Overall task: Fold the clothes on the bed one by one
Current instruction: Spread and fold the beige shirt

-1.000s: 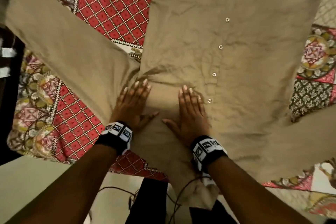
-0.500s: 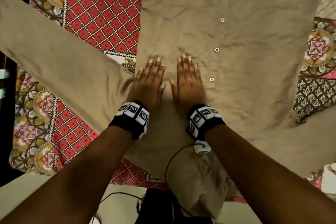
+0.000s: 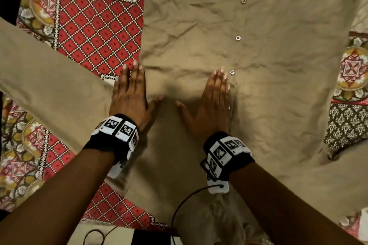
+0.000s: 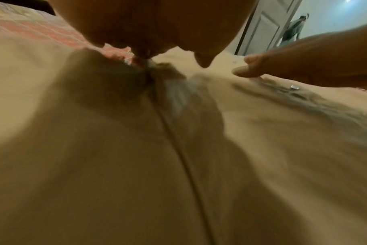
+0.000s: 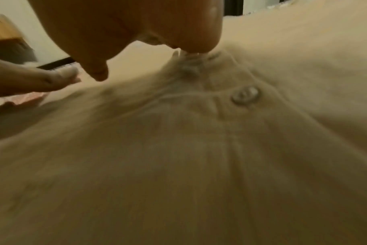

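A tan button-front shirt [image 3: 249, 89] is lying spread face up across the patterned red bedspread [image 3: 99, 26], its collar end hanging toward the person at the near edge of the bed and one long sleeve [image 3: 45, 85] stretching out to the left. The person is pressing both palms flat on the cloth. The left hand [image 3: 129, 93] is resting with straight, close-set fingers at the seam where the sleeve is meeting the body, its fingertips reaching the bedspread's edge. The right hand [image 3: 213, 101] is lying flat too, fingers straight and thumb spread, just left of the row of small pale buttons [image 3: 238, 38]. The two thumbs are pointing at each other with a gap of wrinkled cloth between them. Neither hand is gripping anything.
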`<state>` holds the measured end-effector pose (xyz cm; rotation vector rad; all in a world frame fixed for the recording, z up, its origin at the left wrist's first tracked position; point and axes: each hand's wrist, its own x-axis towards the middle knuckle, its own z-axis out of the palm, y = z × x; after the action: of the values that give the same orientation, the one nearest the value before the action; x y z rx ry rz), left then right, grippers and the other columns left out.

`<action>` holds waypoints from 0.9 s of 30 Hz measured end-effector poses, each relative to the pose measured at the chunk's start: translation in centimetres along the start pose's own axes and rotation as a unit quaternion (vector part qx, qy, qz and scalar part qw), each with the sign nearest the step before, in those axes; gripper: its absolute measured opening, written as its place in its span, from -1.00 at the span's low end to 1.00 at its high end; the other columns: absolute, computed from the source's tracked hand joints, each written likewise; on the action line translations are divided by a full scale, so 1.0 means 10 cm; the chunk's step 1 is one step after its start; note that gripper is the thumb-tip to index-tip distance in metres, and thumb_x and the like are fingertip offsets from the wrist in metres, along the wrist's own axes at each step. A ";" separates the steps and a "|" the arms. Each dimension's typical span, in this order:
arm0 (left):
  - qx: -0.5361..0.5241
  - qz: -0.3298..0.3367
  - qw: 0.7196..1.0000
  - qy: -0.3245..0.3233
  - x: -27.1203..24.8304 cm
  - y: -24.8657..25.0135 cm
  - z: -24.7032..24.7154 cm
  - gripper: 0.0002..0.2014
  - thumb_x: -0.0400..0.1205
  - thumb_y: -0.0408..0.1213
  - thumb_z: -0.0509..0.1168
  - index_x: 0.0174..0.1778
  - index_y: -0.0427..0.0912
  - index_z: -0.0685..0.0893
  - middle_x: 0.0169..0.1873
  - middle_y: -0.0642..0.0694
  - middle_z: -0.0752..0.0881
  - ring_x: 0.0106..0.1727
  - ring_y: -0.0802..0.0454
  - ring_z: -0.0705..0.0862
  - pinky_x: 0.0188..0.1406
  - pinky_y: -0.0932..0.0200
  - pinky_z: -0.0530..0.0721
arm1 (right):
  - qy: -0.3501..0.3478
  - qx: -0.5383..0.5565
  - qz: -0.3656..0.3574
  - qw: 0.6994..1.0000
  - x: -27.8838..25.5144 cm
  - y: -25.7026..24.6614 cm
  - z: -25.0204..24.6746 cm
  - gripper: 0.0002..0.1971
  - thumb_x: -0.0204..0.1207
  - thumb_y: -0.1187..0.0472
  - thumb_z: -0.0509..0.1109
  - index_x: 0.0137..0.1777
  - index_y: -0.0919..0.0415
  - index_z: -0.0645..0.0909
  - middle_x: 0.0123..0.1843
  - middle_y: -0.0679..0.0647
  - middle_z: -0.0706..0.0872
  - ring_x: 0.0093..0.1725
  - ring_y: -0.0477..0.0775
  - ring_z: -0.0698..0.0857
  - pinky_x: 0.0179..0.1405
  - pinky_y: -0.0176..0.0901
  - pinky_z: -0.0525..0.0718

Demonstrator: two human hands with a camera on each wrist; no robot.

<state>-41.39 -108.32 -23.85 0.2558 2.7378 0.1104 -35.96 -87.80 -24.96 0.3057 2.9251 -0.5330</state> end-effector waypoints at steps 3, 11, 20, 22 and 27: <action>-0.011 0.078 0.996 0.047 0.36 0.11 -0.22 -0.31 0.75 0.07 -0.09 0.76 -0.20 0.02 0.76 -0.16 -0.02 0.76 -0.17 -0.12 0.74 -0.15 -0.05 | 0.016 0.001 -0.088 0.996 0.45 -0.10 -0.08 -0.15 0.61 -0.09 0.21 0.75 0.44 0.08 0.78 0.38 0.10 0.78 0.34 0.06 0.78 0.18 -0.06; 0.044 0.120 0.992 -0.008 1.19 0.04 -0.20 -0.15 0.68 0.39 -0.18 0.77 -0.10 -0.06 0.77 -0.03 -0.09 0.77 -0.06 -0.09 0.74 -0.16 -0.03 | -0.012 -0.076 -0.204 0.976 1.24 0.10 0.05 -0.24 0.74 -0.20 0.02 0.76 0.34 0.13 0.80 0.27 0.12 0.78 0.27 0.10 0.76 0.18 0.06; 0.031 0.074 0.996 -0.030 1.45 -0.23 -0.64 -0.12 0.65 0.43 -0.14 0.77 -0.06 -0.10 0.77 0.02 -0.09 0.76 -0.10 -0.20 0.74 -0.13 -0.10 | 0.008 0.014 0.032 0.999 1.48 -0.04 -0.17 0.02 0.62 -0.41 0.12 0.77 0.40 -0.02 0.80 0.36 0.00 0.79 0.32 -0.03 0.78 0.14 -0.11; 0.016 0.088 0.996 -0.008 1.57 -0.13 -0.77 -0.22 0.73 0.22 0.05 0.76 -0.15 0.02 0.76 -0.09 0.00 0.76 -0.14 -0.11 0.74 -0.09 -0.06 | 0.009 0.001 -0.037 0.999 1.71 -0.13 -0.21 -0.13 0.68 -0.25 0.13 0.76 0.38 0.06 0.79 0.35 0.08 0.78 0.32 0.04 0.77 0.16 -0.06; 0.022 0.209 0.978 -0.004 2.11 0.18 -0.81 -0.39 0.76 -0.17 0.14 0.74 -0.17 0.13 0.75 -0.15 0.11 0.76 -0.18 -0.02 0.73 -0.11 -0.01 | -0.120 -0.084 -0.224 0.964 2.27 -0.12 -0.31 -0.17 0.74 -0.23 0.11 0.79 0.30 -0.05 0.82 0.24 -0.05 0.81 0.21 -0.08 0.78 0.15 -0.10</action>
<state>-63.40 -102.77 -23.98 0.8386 2.6394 0.1622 -58.53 -83.92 -25.90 -0.4221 2.7693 -0.3404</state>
